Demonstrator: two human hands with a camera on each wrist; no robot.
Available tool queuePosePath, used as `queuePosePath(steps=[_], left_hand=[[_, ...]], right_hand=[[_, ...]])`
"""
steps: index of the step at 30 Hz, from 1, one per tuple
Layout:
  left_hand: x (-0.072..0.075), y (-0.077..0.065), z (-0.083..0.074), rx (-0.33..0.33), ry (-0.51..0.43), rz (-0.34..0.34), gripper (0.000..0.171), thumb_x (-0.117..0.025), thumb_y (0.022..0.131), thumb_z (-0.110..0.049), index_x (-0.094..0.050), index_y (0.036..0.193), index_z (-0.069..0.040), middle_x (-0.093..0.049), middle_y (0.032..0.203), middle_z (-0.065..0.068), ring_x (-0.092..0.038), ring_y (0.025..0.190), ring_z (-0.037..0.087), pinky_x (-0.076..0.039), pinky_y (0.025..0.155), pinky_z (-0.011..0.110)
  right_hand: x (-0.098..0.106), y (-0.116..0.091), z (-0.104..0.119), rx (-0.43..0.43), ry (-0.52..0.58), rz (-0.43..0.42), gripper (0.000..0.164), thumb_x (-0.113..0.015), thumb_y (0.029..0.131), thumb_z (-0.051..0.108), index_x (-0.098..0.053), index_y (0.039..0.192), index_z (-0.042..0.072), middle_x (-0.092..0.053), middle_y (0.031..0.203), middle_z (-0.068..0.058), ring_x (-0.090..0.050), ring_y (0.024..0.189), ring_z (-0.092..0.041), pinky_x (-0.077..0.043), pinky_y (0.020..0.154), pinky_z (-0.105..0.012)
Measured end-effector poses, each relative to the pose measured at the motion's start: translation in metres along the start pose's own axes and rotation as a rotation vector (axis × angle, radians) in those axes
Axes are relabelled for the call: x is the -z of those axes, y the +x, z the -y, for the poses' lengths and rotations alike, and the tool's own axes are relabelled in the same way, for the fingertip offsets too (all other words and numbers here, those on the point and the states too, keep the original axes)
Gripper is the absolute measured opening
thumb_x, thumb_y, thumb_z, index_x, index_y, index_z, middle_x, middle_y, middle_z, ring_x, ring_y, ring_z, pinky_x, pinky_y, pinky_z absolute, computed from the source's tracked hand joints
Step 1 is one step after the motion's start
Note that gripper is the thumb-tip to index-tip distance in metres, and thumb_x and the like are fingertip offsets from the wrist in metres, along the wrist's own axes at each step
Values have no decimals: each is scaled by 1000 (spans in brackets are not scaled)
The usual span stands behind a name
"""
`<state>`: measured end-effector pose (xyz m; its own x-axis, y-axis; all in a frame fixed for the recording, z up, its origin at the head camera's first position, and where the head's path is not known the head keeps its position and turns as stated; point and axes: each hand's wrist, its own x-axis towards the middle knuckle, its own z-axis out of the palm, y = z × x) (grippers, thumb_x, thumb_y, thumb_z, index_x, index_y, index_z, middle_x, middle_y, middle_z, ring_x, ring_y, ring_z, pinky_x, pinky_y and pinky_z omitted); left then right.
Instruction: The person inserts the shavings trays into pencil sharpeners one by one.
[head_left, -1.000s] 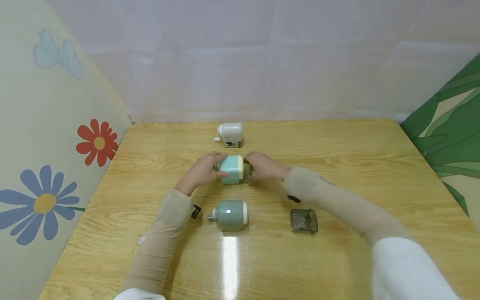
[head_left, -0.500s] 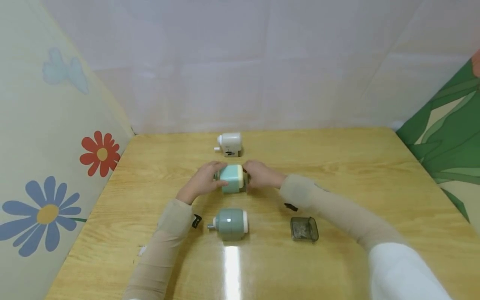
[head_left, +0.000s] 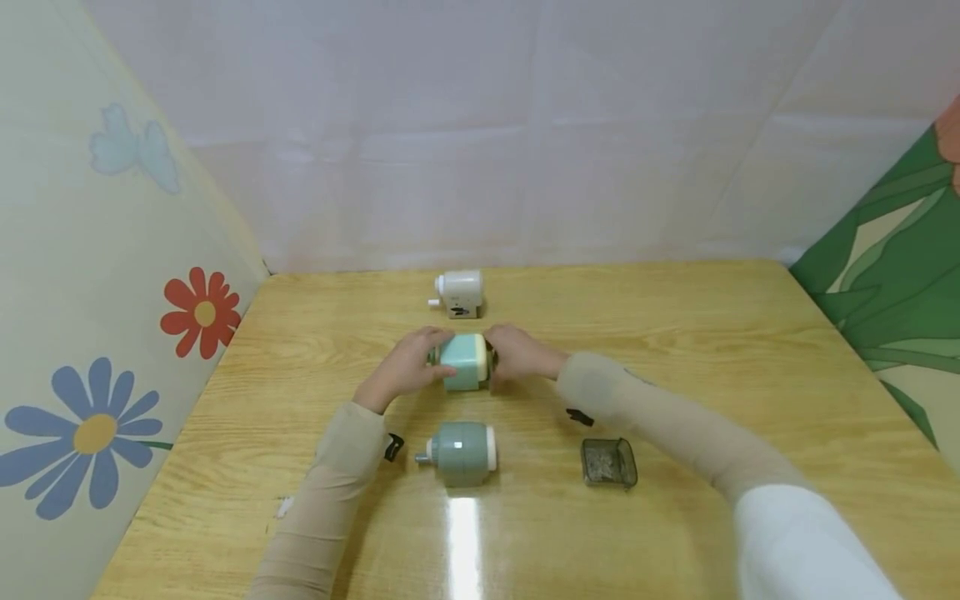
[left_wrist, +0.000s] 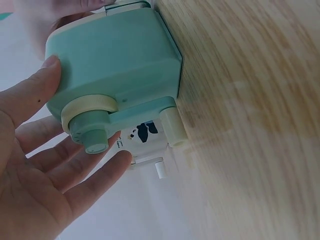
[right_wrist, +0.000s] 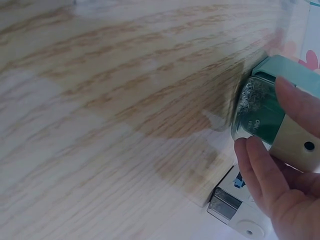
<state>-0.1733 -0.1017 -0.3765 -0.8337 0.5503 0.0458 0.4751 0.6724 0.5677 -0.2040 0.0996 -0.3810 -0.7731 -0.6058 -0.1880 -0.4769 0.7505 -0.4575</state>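
Note:
In the head view a mint-green pencil sharpener with a cream end stands in the middle of the table. My left hand holds it from the left, the thumb pressed on its body and the other fingers spread near its far side. Its crank points toward the left palm. On the right, my right hand pinches the clear shavings drawer at the sharpener's front between thumb and fingertips. Grey shavings show inside the drawer. It sits at the sharpener's body; whether fully in, I cannot tell.
A white pencil sharpener stands behind the mint-green one. Nearer lies a dark green sharpener, crank to the left. A loose dark see-through drawer rests at the right. A small black piece shows near the left wrist.
The drawer stuck out further from the sharpener a second ago; my right hand has moved slightly left with it, toward the body. The head view has tilted up a little.

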Motion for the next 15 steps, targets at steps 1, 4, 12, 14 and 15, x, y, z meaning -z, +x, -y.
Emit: queuePosePath(steps=[1,4,12,14,15], left_hand=[[0,0,0,-1,0,0,58,-67,83,-20,-45,129,6,-49,127,21,-50,111,32,-44,90,42],[-1,0,1,-1,-1,0,57,-67,83,-20,-45,129,6,-49,126,21,-50,110,32,-44,90,42],[0,0,0,-3,-1,-6,57,-67,83,-20,-45,129,6,-49,126,21,-50,110,32,-44,90,42],[0,0,-1,-2,1,-6,57,-67,83,-20,-46,129,6,-49,126,21,-50,110,32,-44,90,42],[0,0,0,0,4,-6,57,-67,83,-20,-46,129,5,-49,126,21,-50,110,32,-44,91,42]], right_hand=[[0,0,0,3,8,0,54,-86,57,10,-59,103,-1,-59,94,-9,-54,86,-21,-48,81,-35],[-1,2,-1,7,33,3,55,-86,56,9,-59,103,-1,-60,95,-8,-55,87,-21,-48,82,-35],[-3,7,-2,10,57,0,53,-86,55,8,-59,101,0,-61,93,-7,-56,86,-20,-48,81,-34],[-3,8,-3,9,58,-2,53,-86,55,8,-59,100,0,-61,93,-6,-56,86,-19,-48,80,-33],[-3,8,-2,4,60,-2,54,-86,55,8,-58,100,1,-60,92,-6,-56,86,-19,-48,80,-32]])
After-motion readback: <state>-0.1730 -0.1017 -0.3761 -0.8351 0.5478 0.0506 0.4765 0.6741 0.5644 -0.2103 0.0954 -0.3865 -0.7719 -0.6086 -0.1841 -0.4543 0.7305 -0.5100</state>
